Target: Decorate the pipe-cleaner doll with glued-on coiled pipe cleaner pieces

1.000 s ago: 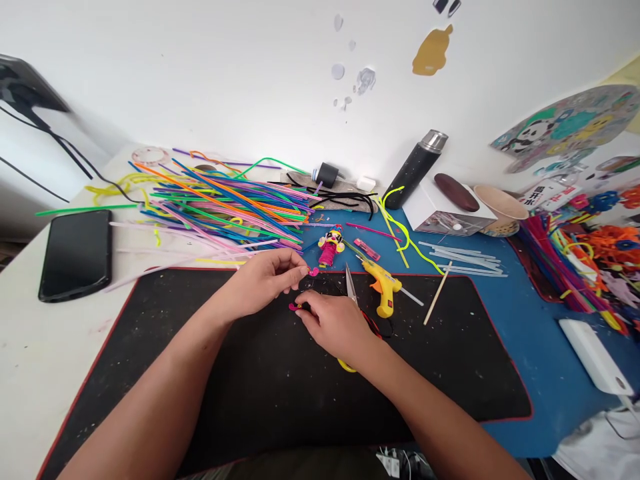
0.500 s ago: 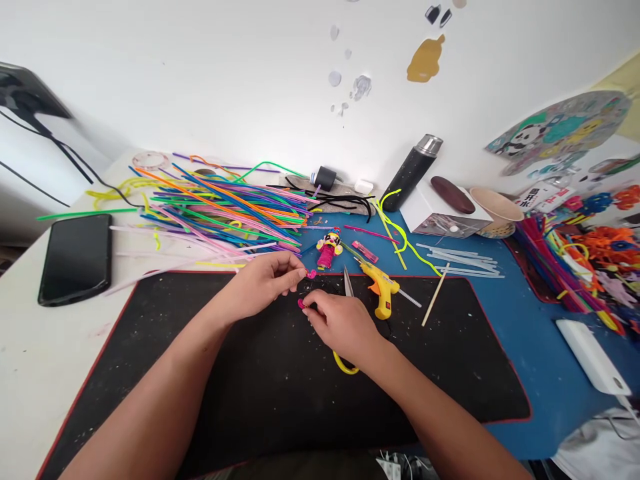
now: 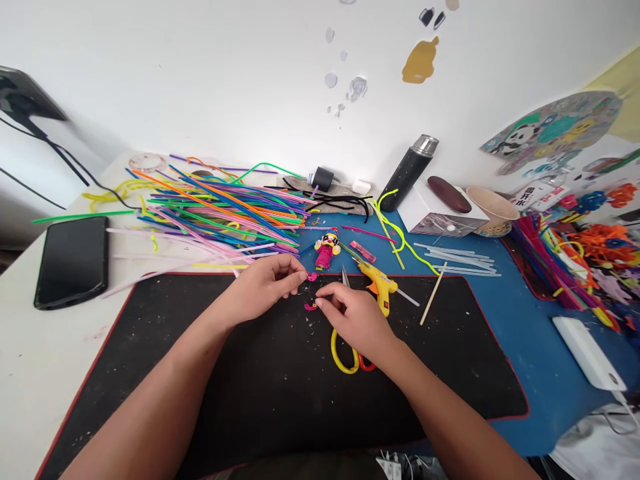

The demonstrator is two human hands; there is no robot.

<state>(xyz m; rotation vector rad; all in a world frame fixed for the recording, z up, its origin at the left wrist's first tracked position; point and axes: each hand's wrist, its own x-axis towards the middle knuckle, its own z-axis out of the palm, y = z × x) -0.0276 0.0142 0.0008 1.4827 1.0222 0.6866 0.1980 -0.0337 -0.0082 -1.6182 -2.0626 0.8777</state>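
Over the top edge of the black mat [image 3: 280,400], my left hand [image 3: 273,283] pinches a small magenta piece [image 3: 313,277] between thumb and fingertips. My right hand [image 3: 353,317] is beside it, thumb and index finger pressed together; what they grip, if anything, is too small to make out. A second small magenta piece [image 3: 311,307] with a bit of orange lies on the mat by those fingertips. Behind the hands rests a magenta figure [image 3: 325,253] with a yellow and black head. Scissors [image 3: 345,363] with yellow and red handles are partly under my right hand.
A yellow glue gun [image 3: 383,287] and a wooden stick [image 3: 433,293] lie to the right. Colourful pipe cleaners [image 3: 225,213] pile up at the back left, near a black phone [image 3: 73,261]. A black flask [image 3: 407,175] stands by a white box [image 3: 440,217]. Clear glue sticks [image 3: 463,261] lie right.
My right hand has moved slightly right and its fingertips have come off the second magenta piece, which now lies on the mat. More of the scissor handles shows. My left hand keeps its pinch.
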